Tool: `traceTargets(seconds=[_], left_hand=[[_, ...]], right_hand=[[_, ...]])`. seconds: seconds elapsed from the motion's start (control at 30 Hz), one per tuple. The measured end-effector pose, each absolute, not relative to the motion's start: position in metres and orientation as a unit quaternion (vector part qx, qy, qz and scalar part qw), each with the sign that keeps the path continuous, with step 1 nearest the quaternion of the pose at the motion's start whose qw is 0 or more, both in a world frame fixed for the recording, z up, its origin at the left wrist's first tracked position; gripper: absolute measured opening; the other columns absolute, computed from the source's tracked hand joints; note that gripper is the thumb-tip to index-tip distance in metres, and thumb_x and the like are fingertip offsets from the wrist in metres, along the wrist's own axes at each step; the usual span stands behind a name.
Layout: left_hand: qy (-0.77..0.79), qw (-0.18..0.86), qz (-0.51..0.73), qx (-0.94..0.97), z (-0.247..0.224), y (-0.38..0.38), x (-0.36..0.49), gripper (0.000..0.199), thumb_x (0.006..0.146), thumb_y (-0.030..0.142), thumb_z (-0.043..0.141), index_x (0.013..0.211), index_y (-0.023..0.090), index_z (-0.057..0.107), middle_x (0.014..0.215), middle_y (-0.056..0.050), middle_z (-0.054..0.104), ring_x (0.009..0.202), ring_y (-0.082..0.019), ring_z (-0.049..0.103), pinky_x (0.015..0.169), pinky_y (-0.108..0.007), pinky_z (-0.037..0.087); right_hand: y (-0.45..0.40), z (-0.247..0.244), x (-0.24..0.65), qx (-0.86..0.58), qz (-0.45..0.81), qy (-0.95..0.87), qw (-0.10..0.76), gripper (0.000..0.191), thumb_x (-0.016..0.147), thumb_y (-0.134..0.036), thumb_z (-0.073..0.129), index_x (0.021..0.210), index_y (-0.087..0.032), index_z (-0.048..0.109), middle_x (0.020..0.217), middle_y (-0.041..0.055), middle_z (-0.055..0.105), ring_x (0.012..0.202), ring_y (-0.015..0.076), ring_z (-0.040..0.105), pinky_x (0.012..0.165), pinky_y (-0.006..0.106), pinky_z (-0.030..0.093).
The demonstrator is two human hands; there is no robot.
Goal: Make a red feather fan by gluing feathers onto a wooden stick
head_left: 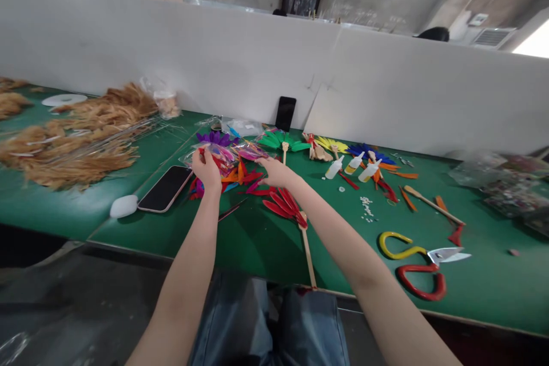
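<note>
My left hand (206, 171) is closed in a pinch above the pile of loose feathers, with a bit of red that looks like a feather at its fingertips. Orange feathers (240, 174) and red ones lie between my two hands, beside clear plastic bags. Fingers apart, my right hand (274, 172) reaches over the right side of this pile, near the magenta feathers (254, 185). Under my right forearm lies a wooden stick (307, 257) with a fan of red feathers (283, 205) at its top. A thin dark tool (232, 209) rests nearby.
Left are a phone (166, 189), a white case (124, 206) and tan plumes (86, 148). Behind are green (281, 140), yellow (332, 144) and blue feather fans (364, 151). Glue bottles (334, 167), scissors (422, 260) and plastic bags (514, 183) lie right.
</note>
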State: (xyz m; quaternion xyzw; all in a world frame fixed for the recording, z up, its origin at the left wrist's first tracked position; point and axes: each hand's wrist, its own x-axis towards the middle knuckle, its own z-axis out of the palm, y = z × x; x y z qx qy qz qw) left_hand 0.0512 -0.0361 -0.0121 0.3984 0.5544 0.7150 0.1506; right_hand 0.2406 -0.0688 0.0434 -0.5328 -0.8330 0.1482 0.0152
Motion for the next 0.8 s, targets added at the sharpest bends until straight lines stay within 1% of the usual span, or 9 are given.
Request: traceTargets(seconds=[0.07, 0.13, 0.2, 0.3, 0.4, 0.5, 0.6, 0.67, 0.8], left_hand=[[0.545, 0.192, 0.716, 0.393, -0.013, -0.036, 0.053, 0.025, 0.087, 0.033, 0.042, 0.099, 0.015, 0.054, 0.063, 0.001, 0.057, 0.054, -0.013, 0.057, 0.063, -0.028, 0.049], [0.537, 0.230, 0.713, 0.387, -0.014, -0.035, 0.055, 0.027, 0.086, 0.036, 0.044, 0.098, 0.015, 0.054, 0.058, 0.002, 0.056, 0.047, -0.012, 0.055, 0.055, -0.027, 0.048], [0.537, 0.244, 0.710, 0.385, -0.015, -0.034, 0.055, 0.027, 0.085, 0.037, 0.045, 0.096, 0.014, 0.055, 0.057, 0.001, 0.056, 0.043, -0.012, 0.053, 0.050, -0.027, 0.048], [0.539, 0.254, 0.708, 0.380, -0.016, -0.034, 0.054, 0.025, 0.084, 0.035, 0.046, 0.095, 0.014, 0.055, 0.058, 0.001, 0.057, 0.040, -0.011, 0.051, 0.047, -0.026, 0.047], [0.538, 0.260, 0.706, 0.379, -0.015, -0.035, 0.053, 0.023, 0.083, 0.033, 0.047, 0.093, 0.014, 0.056, 0.058, 0.001, 0.058, 0.040, -0.010, 0.050, 0.046, -0.025, 0.046], [0.538, 0.260, 0.705, 0.382, -0.015, -0.035, 0.053, 0.021, 0.082, 0.031, 0.047, 0.090, 0.014, 0.057, 0.058, 0.000, 0.058, 0.044, -0.012, 0.053, 0.049, -0.025, 0.047], [0.539, 0.257, 0.704, 0.385, -0.015, -0.034, 0.053, 0.021, 0.081, 0.030, 0.048, 0.090, 0.014, 0.058, 0.058, 0.000, 0.058, 0.052, -0.014, 0.057, 0.056, -0.027, 0.049], [0.539, 0.254, 0.703, 0.388, -0.016, -0.034, 0.052, 0.022, 0.081, 0.031, 0.048, 0.090, 0.014, 0.058, 0.059, -0.001, 0.059, 0.058, -0.015, 0.060, 0.061, -0.029, 0.050], [0.538, 0.254, 0.698, 0.399, -0.016, -0.035, 0.053, 0.026, 0.082, 0.036, 0.048, 0.093, 0.014, 0.059, 0.066, -0.003, 0.063, 0.067, -0.017, 0.063, 0.069, -0.032, 0.050]], right_hand=[[-0.064, 0.047, 0.247, -0.560, 0.174, -0.809, -0.025, 0.087, 0.064, -0.036, 0.075, 0.136, -0.016, 0.031, 0.131, 0.0187, 0.043, 0.118, 0.0293, 0.046, 0.092, 0.036, 0.040], [-0.060, 0.049, 0.247, -0.574, 0.188, -0.795, -0.052, 0.096, 0.056, -0.037, 0.080, 0.136, -0.016, 0.031, 0.131, 0.0198, 0.043, 0.115, 0.0305, 0.050, 0.089, 0.036, 0.043], [-0.058, 0.050, 0.242, -0.587, 0.199, -0.781, -0.078, 0.101, 0.050, -0.031, 0.083, 0.135, -0.016, 0.032, 0.131, 0.0199, 0.044, 0.113, 0.0311, 0.052, 0.087, 0.035, 0.045], [-0.057, 0.051, 0.230, -0.608, 0.207, -0.758, -0.113, 0.102, 0.042, -0.019, 0.085, 0.131, -0.012, 0.037, 0.128, 0.0214, 0.048, 0.111, 0.0341, 0.052, 0.085, 0.038, 0.047], [-0.057, 0.048, 0.221, -0.634, 0.203, -0.736, -0.121, 0.099, 0.041, -0.008, 0.082, 0.130, -0.010, 0.039, 0.130, 0.0244, 0.043, 0.114, 0.0372, 0.049, 0.086, 0.041, 0.047], [-0.057, 0.043, 0.214, -0.648, 0.204, -0.727, -0.100, 0.089, 0.045, 0.000, 0.077, 0.126, -0.005, 0.042, 0.130, 0.0278, 0.041, 0.114, 0.0389, 0.048, 0.085, 0.043, 0.047], [-0.055, 0.039, 0.210, -0.644, 0.216, -0.732, -0.054, 0.077, 0.050, 0.000, 0.074, 0.121, -0.001, 0.045, 0.127, 0.0294, 0.043, 0.112, 0.0377, 0.050, 0.084, 0.041, 0.048], [-0.053, 0.038, 0.210, -0.632, 0.230, -0.739, -0.014, 0.067, 0.053, -0.004, 0.075, 0.115, -0.003, 0.050, 0.122, 0.0260, 0.050, 0.109, 0.0344, 0.054, 0.083, 0.038, 0.049], [-0.054, 0.045, 0.223, -0.591, 0.269, -0.757, 0.078, 0.039, 0.061, -0.009, 0.072, 0.097, -0.011, 0.056, 0.103, 0.0128, 0.063, 0.096, 0.0241, 0.061, 0.077, 0.031, 0.050]])
